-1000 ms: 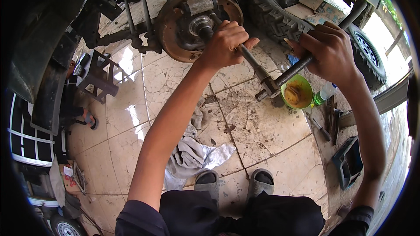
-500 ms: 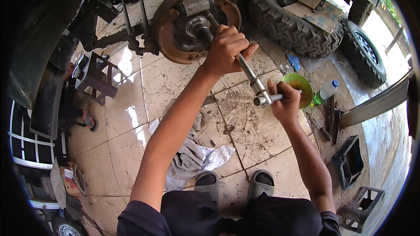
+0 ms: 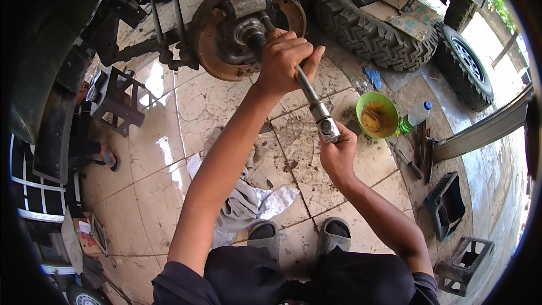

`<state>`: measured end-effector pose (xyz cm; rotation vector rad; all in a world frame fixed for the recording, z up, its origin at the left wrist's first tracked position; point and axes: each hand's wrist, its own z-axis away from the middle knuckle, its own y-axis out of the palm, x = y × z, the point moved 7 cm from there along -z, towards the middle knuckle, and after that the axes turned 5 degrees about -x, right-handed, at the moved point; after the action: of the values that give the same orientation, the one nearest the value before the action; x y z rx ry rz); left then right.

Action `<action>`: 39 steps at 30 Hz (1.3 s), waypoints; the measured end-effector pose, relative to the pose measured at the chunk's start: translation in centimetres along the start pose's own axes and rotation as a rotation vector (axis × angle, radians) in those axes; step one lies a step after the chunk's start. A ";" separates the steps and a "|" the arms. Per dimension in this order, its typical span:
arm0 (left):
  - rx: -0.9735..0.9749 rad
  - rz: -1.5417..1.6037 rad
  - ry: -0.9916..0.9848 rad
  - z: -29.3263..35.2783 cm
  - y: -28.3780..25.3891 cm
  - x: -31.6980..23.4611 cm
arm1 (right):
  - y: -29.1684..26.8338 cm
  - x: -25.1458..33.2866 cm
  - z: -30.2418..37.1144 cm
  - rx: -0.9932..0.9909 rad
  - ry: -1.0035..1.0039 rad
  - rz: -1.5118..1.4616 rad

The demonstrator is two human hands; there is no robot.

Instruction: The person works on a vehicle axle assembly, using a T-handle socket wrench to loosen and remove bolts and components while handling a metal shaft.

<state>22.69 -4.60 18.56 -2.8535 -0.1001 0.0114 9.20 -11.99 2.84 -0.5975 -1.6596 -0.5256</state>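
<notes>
A socket wrench with a long extension bar slants from the rusty brake backing plate down toward me. My left hand is closed round the bar close to the plate, its thumb sticking out. At the near end, my right hand is closed at the wrench's head, where the handle is mostly hidden behind the fingers and the joint. The bar's far end meets the plate beside the hub spindle, below a metal cylinder; my left hand partly covers that area.
A green bowl of brownish liquid and a plastic bottle stand at right. Large tyres lie beyond. Grey rags rest on the dirty tiles by my feet. A dark stool and a person's foot are at left.
My right hand has swung left and slightly down with the wrench handle, uncovering the green bowl. My left hand stays round the bar, and the view has shifted slightly.
</notes>
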 end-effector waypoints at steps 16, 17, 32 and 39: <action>0.360 0.165 -0.025 -0.4 0.6 -3.8 | -7.4 12.1 -3.8 -0.057 -0.897 0.786; 0.347 0.161 -0.045 -0.4 0.6 -3.4 | -7.2 13.4 -4.2 -0.061 -0.955 0.841; 0.119 0.148 -0.059 -0.6 -0.3 -0.9 | -3.8 21.4 -5.7 0.135 -1.340 1.123; 0.066 0.164 -0.042 -0.8 -0.7 -0.9 | -3.3 22.3 -5.4 0.173 -1.420 1.125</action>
<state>21.77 -4.20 19.55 -2.7875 0.1230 0.1061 8.17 -15.88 25.65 -1.8261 -2.1321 1.1168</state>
